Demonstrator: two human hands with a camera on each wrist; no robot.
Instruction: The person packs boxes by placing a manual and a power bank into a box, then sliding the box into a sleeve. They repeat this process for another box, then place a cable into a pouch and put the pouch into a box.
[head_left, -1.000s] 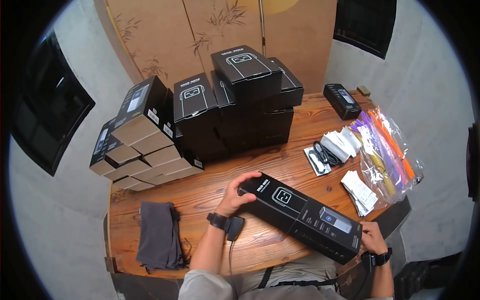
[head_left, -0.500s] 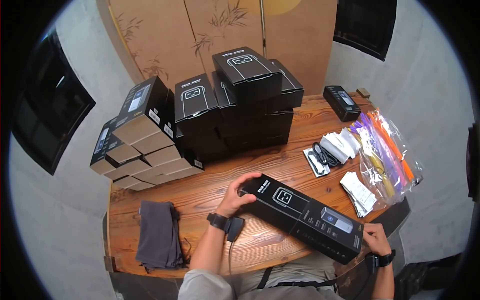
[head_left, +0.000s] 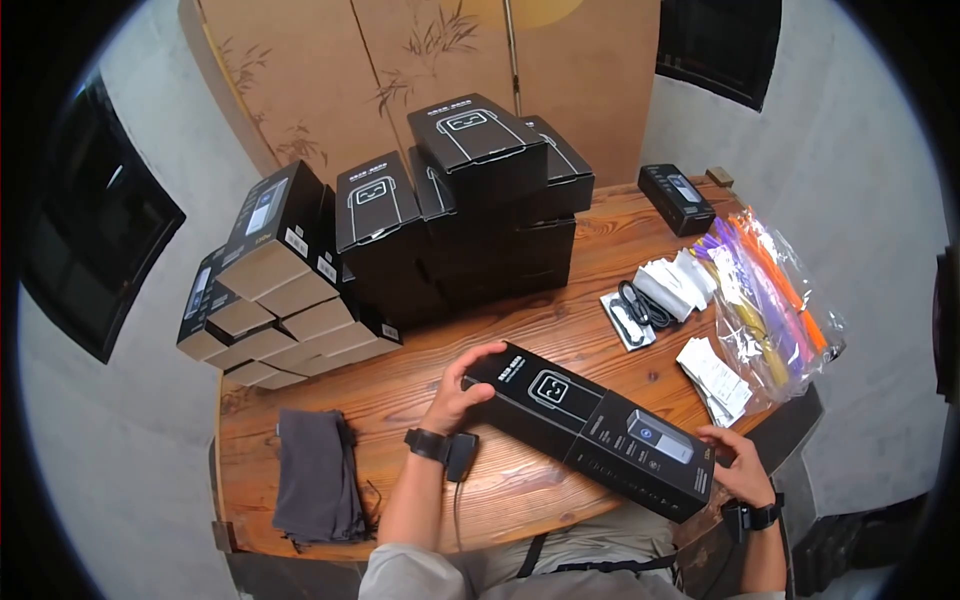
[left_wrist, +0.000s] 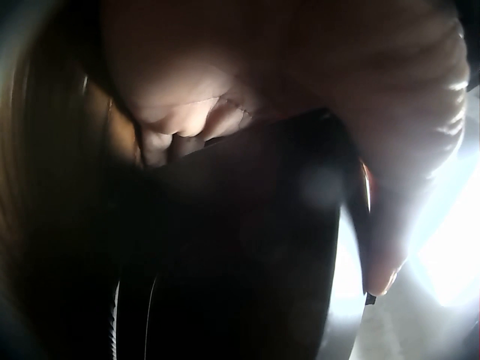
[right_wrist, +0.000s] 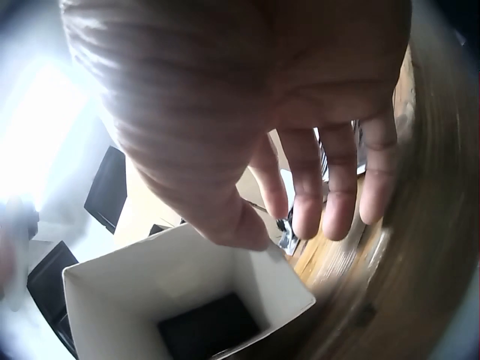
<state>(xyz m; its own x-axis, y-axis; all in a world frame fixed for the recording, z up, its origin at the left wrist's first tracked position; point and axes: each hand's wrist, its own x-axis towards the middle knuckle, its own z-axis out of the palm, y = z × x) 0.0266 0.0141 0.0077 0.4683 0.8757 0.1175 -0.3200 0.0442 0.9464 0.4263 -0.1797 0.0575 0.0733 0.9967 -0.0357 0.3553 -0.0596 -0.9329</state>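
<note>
A long black box with a smiling-face outline lies slantwise above the table's front edge, its right part inside a black sleeve printed with a device. My left hand grips the box's left end, thumb on one side and fingers round the other; the left wrist view shows the palm against the dark box. Beside the sleeve's right end is my right hand, fingers extended. In the right wrist view, its thumb lies at the rim of the sleeve's open end, pale inside with something dark deep within.
Black boxes and pale-ended boxes stand stacked at the back. A grey cloth lies front left. To the right are a small black box, a coiled cable, white papers and plastic bags with coloured strips.
My right hand's fingers have spread and straightened at the sleeve's end. The left hand keeps its grip on the box. The whole head view has shifted slightly.
</note>
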